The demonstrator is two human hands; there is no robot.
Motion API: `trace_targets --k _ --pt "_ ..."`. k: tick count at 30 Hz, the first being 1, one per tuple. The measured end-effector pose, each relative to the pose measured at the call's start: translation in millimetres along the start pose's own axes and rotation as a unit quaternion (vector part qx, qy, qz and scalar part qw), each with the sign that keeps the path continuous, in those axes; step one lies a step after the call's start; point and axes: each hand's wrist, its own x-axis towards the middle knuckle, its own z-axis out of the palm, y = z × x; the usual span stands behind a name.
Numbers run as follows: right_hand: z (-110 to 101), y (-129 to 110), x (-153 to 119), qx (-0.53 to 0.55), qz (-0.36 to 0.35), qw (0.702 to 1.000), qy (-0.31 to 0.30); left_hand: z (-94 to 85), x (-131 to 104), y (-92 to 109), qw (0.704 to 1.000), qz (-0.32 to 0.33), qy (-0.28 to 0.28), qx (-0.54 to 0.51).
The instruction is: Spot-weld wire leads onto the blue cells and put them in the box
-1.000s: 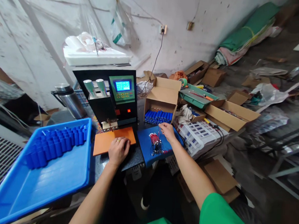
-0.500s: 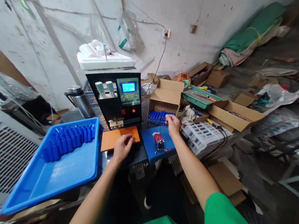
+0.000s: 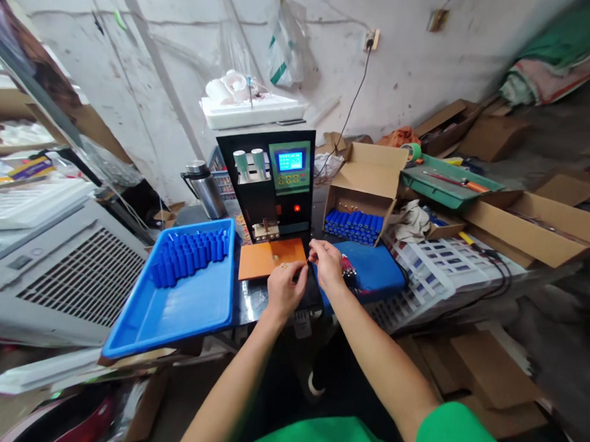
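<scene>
My left hand (image 3: 287,287) is closed over the front right part of an orange board (image 3: 260,259); what its fingers hold is too small to tell. Close beside it, my right hand (image 3: 326,263) is pinched, with something small and unclear at its fingertips. Behind the board stands a black machine (image 3: 288,217) with a lit blue screen. Red and black wire pieces (image 3: 346,269) lie on a blue pad (image 3: 379,269), partly hidden by my right hand. Several blue cylinders (image 3: 355,223) fill an open cardboard box (image 3: 370,175) behind the pad.
At the left, a blue tray (image 3: 190,308) holds several upright blue cylinders (image 3: 187,258). A steel flask (image 3: 206,187) stands behind it. To the right are a white plastic crate (image 3: 422,269), a green case (image 3: 437,183) and open cardboard boxes.
My right hand has come from the box of cylinders to beside my left hand, near the board's right edge. The view has shifted left, showing more on that side.
</scene>
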Motion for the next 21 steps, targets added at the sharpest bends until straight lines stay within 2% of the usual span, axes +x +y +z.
trace_targets --k 4,7,10,13,17,19,21 --pt "4.2 7.1 -8.5 -0.015 0.012 0.999 -0.035 -7.1 -5.2 -8.2 0.989 -0.098 0.015 -0.106" --pt "2.0 9.6 -13.3 -0.053 0.003 0.989 -0.136 -18.8 -4.7 -14.0 0.967 -0.166 0.014 -0.191" --pt "1.7 10.4 -18.5 -0.090 -0.014 0.967 -0.238 -32.4 -3.9 -20.5 0.949 -0.204 0.001 -0.241" --pt "5.2 11.5 -23.3 -0.118 -0.023 0.950 -0.288 -42.2 -8.2 -25.6 0.937 -0.229 -0.014 -0.264" --pt "11.7 17.8 -22.6 -0.149 -0.019 0.937 -0.316 -54.1 -16.4 -36.8 0.940 -0.237 -0.026 -0.243" --pt "14.3 23.9 -17.0 -0.162 -0.027 0.939 -0.301 -68.2 -14.3 -51.0 0.954 -0.221 -0.032 -0.200" --pt "16.4 31.8 -9.1 -0.173 -0.039 0.950 -0.258 -89.9 -5.1 -73.3 0.973 -0.199 -0.027 -0.117"
